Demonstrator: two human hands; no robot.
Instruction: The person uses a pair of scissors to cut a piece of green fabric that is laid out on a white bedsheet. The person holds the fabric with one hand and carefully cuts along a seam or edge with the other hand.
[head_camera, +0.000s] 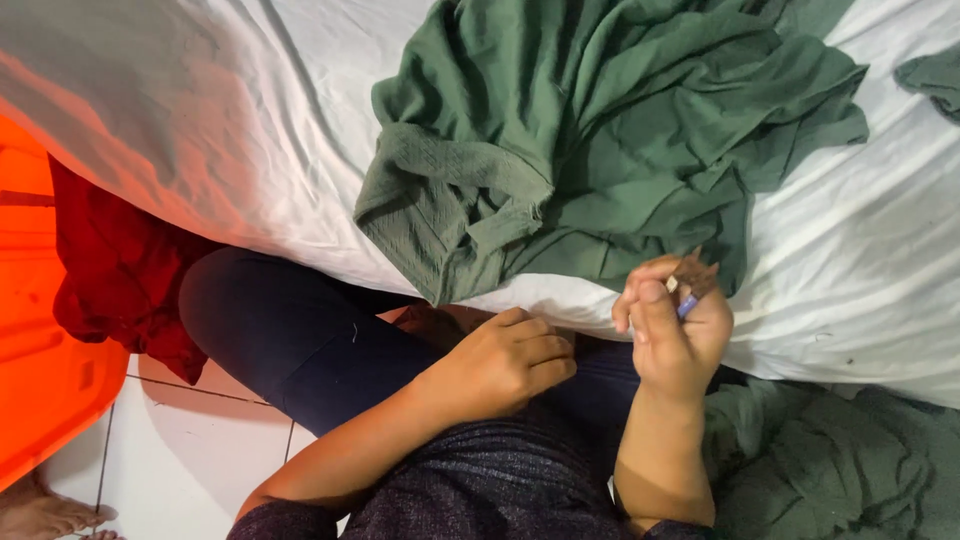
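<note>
Nearest, the left hand (500, 365) rested curled, holding nothing visible, on the dark-trousered lap (300, 335), while the right hand (675, 335) pinched a small bluish-tipped object (687, 303), seemingly being readied for the crumpled green woven garment (600, 140) lying beyond on the white sheet (860, 270).
</note>
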